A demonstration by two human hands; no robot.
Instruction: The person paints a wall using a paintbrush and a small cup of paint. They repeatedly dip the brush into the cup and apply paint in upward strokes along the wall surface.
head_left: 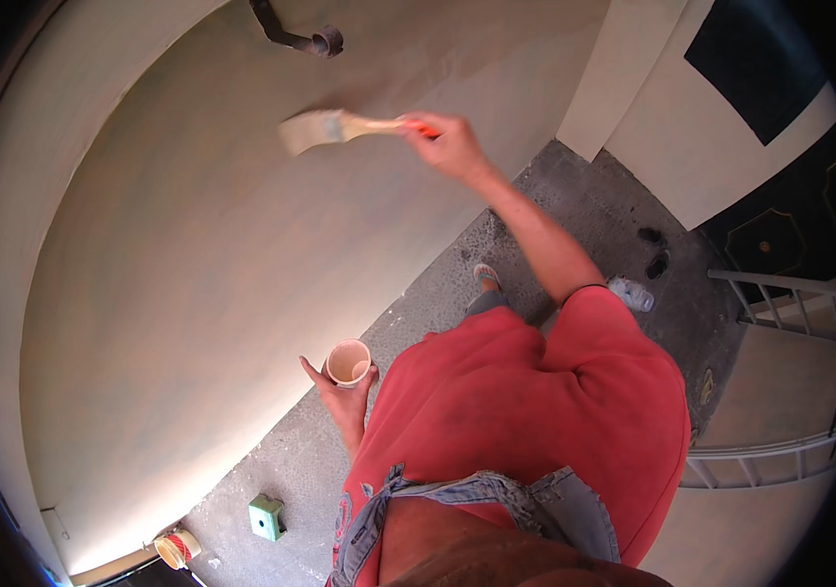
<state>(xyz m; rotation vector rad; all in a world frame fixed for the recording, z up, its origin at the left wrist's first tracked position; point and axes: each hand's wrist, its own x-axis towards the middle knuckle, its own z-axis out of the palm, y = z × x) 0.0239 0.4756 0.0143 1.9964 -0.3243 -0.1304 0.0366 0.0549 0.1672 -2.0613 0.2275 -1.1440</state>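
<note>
Your right hand point(449, 147) is clenched around the handle of a wide paintbrush point(345, 127), its orange end inside your fist. The brush is in front of the wall point(222, 264), with its pale bristles pointing toward the wall's left end; they are blurred, and you cannot tell whether they touch it. Your left hand point(345, 401) grasps a small cup point(349, 362) with its mouth open upward, lower down and just beside the wall's foot in this view. The cup's inside is pinkish; how full it is, you cannot tell.

Your sandaled foot point(485, 275) stands on the grey floor point(408, 311) near the wall's base. A dark bent pipe point(325, 41) shows high up against the wall. At the wall's left end there is a white and red bucket point(176, 549), and a green stool point(266, 517) stands a little out from it. Well apart from the wall, to the right, a clear plastic bottle point(632, 294) lies on the floor, and beyond it is a grey metal frame with crossbars point(780, 283).
</note>
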